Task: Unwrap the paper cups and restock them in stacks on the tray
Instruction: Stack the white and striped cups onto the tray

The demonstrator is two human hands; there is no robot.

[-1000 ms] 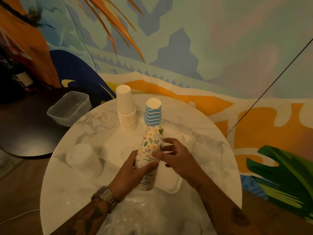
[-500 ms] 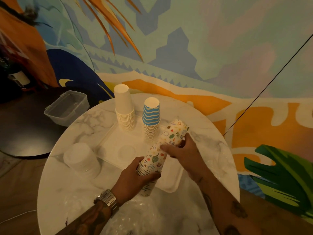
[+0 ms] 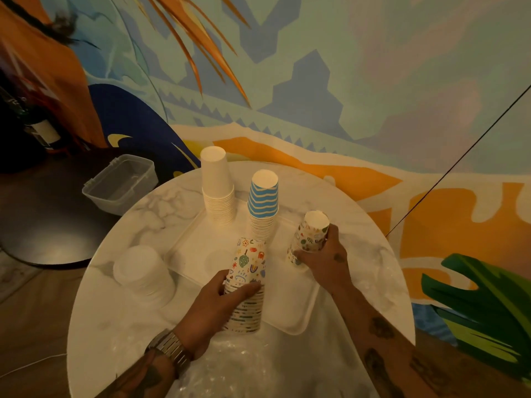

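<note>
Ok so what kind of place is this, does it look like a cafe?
Probably a cafe or party venue: a bold painted mural covers the wall, a round marble-look table carries a tray of stacked paper cups, and another dark table stands beside it.

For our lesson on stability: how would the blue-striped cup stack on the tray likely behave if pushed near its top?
Probably tips easily: the blue-striped cup stack is tall and narrow on the tray. Likely light, being nested paper cups, so a low push might slide it.
</note>
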